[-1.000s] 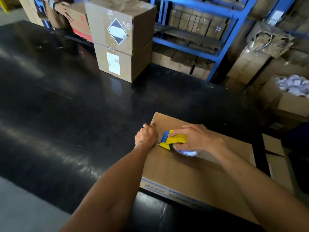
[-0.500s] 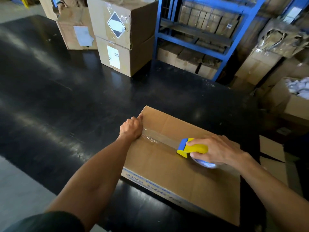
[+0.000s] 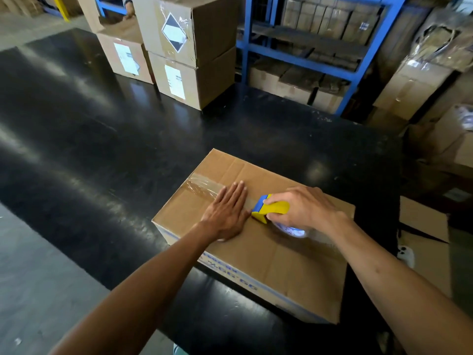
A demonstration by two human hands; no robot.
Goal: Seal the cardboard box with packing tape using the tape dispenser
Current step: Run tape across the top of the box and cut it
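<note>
A brown cardboard box (image 3: pixel 289 262) lies flat on a black table (image 3: pixel 107 139), its flaps closed. A strip of clear packing tape (image 3: pixel 202 187) runs along the centre seam from the box's left edge. My left hand (image 3: pixel 226 212) lies flat, palm down, on the tape, fingers together and stretched out. Just to its right my right hand (image 3: pixel 304 210) grips a yellow and blue tape dispenser (image 3: pixel 268 207) pressed on the seam. The tape roll (image 3: pixel 294 231) shows under my palm.
Stacked cardboard boxes (image 3: pixel 189 49) with labels stand at the table's far edge. A blue metal shelf (image 3: pixel 320 47) with cartons is behind them. More cartons (image 3: pixel 419 83) and flat cardboard (image 3: pixel 425 249) lie to the right, off the table.
The dispenser was pulled rightward along the seam, laying tape. My left hand left the box's left edge, opened flat and now presses the tape beside the dispenser.
</note>
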